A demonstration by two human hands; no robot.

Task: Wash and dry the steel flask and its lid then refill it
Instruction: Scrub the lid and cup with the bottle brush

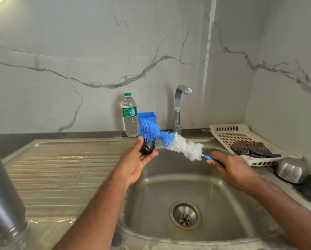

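We held the dark lid (147,147) in our left hand (135,162), fingers curled around it, over the sink (241,210); our right hand (230,168) gripped the brush (171,140), its bristles just above the lid. The steel flask (4,193) stood on the counter, well left of our left hand.

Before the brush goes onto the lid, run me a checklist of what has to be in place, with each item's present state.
1. Lid held by left hand: ok, it sits on the fingers with the thumb beside it.
2. Bottle brush gripped by right hand at its handle: ok.
3. Bristles touching the lid: cannot tell, the blue end overlaps it.
4. Both over the sink: ok.
5. Tap running: not ok, no water shows.
6. Steel flask out of the way: ok, upright on the draining board at left.
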